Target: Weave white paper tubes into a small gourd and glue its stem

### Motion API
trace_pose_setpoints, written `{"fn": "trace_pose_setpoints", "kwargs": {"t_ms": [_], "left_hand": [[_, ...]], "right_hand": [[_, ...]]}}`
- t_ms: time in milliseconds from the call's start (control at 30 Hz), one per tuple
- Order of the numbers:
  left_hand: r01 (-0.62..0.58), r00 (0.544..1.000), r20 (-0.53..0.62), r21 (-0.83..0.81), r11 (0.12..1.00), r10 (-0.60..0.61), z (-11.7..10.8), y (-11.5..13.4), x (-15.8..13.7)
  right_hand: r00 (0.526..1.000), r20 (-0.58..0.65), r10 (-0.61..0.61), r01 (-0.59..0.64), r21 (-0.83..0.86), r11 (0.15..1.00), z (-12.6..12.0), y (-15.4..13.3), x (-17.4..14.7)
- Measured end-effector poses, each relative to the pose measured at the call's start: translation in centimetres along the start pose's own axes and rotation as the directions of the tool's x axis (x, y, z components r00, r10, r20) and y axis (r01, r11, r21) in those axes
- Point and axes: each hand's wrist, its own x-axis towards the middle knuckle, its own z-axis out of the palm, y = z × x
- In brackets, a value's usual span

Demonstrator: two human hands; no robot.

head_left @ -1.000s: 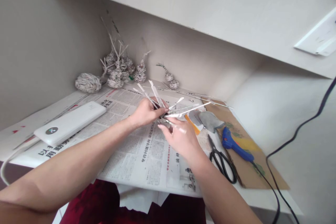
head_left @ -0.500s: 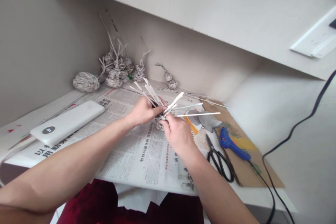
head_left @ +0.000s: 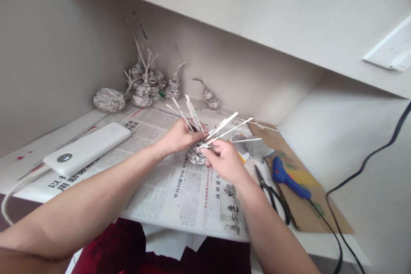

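Observation:
A small round piece woven from rolled newspaper strips is between my hands, over the newspaper-covered table. Several loose paper strips fan up and outward from its top. My left hand is closed on its upper left side, the thumb pressed over the strip bases. On the right side my right hand is closed, thumb and fingers pinching the woven wall and a strip. One strip sticks out to the right beyond that hand. The far side of the piece and some fingertips are hidden.
Several woven paper gourds stand in the back left corner. A white power bank with a cable lies left. To the right are black scissors, a blue glue gun on cardboard, and a black cord. A slanted panel hangs above.
My right hand has shifted slightly right and lower on the woven piece, so more of its round body shows. The strips stand at different angles. The view has moved a little.

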Motion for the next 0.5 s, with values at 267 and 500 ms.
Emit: {"fn": "trace_pose_setpoints", "kwargs": {"t_ms": [267, 500], "left_hand": [[0.018, 0.998, 0.054, -0.032, 0.999, -0.016, -0.05, 0.34, -0.04], [0.012, 0.998, 0.057, -0.02, 1.0, -0.011, -0.31, 0.12, 0.16]], "right_hand": [[0.974, -0.169, -0.15, 0.132, -0.116, 0.985, 0.87, -0.47, -0.39], [0.963, -0.148, -0.226, 0.182, -0.261, 0.948, 0.66, -0.45, -0.25]]}}
